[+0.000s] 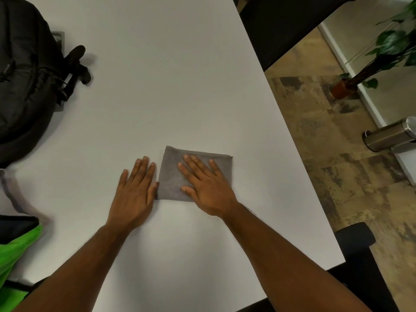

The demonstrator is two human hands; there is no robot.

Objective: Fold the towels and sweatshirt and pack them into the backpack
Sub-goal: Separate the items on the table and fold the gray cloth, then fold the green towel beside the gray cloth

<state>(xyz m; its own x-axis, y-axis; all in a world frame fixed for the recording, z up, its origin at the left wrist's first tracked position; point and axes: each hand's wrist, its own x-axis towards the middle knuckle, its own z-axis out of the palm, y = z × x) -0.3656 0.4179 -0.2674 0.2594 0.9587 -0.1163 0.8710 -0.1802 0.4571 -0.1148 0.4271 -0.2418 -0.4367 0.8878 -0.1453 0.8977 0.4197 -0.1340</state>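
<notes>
White table point(171, 91) | right hand point(206, 188) flat on folded towel point(173, 176) — left hand point(135, 194) flat beside | backpack point(20, 82) cut off

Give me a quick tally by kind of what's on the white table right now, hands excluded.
Grey folded towel, under the right hand: 1
Black backpack: 1
Green cloth at the left edge: 1
Pale garment at the left edge, mostly out of frame: 1
Total: 4

Folded grey towel point(173, 176), black backpack point(22, 75) far-left
</notes>
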